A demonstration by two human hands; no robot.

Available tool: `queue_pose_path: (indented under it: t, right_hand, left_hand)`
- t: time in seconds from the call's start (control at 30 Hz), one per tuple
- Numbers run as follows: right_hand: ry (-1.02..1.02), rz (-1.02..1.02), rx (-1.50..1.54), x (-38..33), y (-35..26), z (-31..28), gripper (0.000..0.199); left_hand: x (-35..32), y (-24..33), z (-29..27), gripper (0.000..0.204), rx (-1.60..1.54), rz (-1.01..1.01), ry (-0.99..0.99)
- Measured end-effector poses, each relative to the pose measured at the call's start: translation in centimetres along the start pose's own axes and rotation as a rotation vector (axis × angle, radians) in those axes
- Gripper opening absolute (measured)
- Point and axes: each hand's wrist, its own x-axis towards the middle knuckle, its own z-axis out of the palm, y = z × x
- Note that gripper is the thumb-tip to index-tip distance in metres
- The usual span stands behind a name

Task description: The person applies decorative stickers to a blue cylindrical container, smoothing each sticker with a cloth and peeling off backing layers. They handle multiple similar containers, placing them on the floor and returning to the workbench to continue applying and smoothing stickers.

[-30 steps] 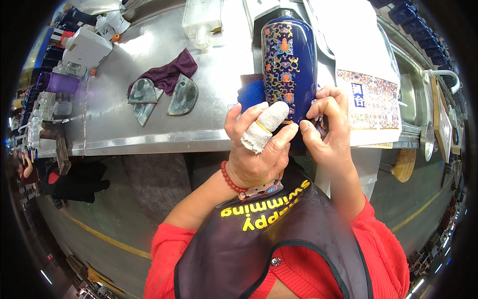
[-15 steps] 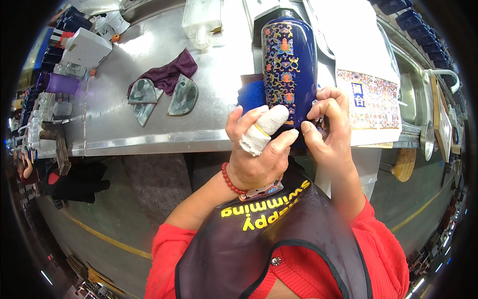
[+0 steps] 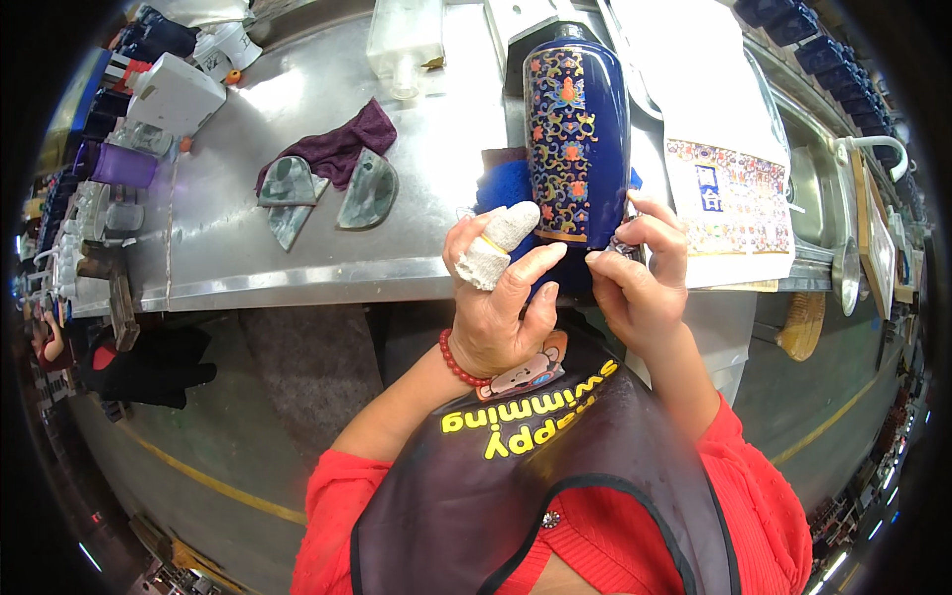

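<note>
A dark blue bottle (image 3: 607, 149) lies on its side, its neck pointing away from me, with a colourful floral decal (image 3: 562, 139) along its upper face. At its near end, my left hand (image 3: 504, 288) has one fingertip at the decal's lower edge. Another finger of that hand wears a white wrapping (image 3: 501, 248), and the fingers are apart. My right hand (image 3: 645, 278) is by the bottle's lower right side, thumb and fingers pinched around a small crumpled dark patterned film (image 3: 625, 245). My fingers partly hide the film.
To the right lies a patterned decal sheet (image 3: 729, 198) on white paper, near a sink (image 3: 818, 188). A blue cloth (image 3: 504, 186) touches the bottle's left. Green scraper-like pieces (image 3: 367, 188) and a purple cloth (image 3: 342, 144) lie on the metal table (image 3: 233, 228).
My left hand has shifted left and its wrapped finger has come off the bottle's face. The thumb and fingertips of my right hand have drawn closer together at the bottle's near end.
</note>
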Motion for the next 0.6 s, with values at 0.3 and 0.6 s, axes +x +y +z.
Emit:
queue_pose_path:
  t: [0.3, 0.6]
  right_hand:
    - [0.002, 0.018, -0.085, 0.6, -0.8, 0.6, 0.024]
    - [0.203, 0.286, 0.44, 0.2, -1.9, -2.8, 0.014]
  left_hand:
    - [-1.0, 0.1, -0.4, 0.041, -0.016, -0.03, 0.01]
    - [-1.1, 2.6, -1.7, 0.036, -0.342, -0.102, -0.074]
